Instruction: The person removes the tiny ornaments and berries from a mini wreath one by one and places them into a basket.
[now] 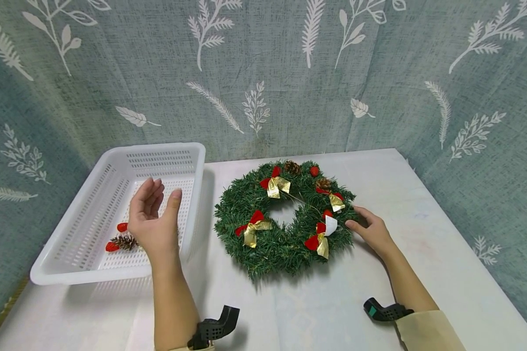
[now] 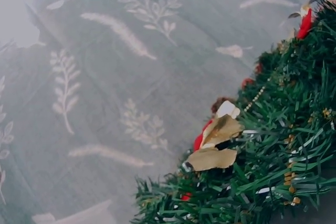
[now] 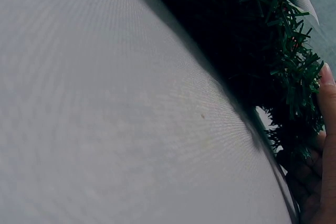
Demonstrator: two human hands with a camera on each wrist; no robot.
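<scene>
The wreath [image 1: 285, 253] is laid on the bench [image 1: 316, 309], its right edge pinched by the right hand's [image 1: 373, 235] fingers; bows [image 1: 251, 229] could be shaken loose by any sharp tug! Beside the basket [image 1: 196, 190], the left hand [image 1: 155, 224] is held empty, fingers wide.

A white table [image 1: 316, 312] carries a white plastic basket [image 1: 92, 279] on its left and a round green wreath [image 1: 285, 248] near its middle, the two standing apart. Faint pinkish marks show on the tabletop's right side.
</scene>
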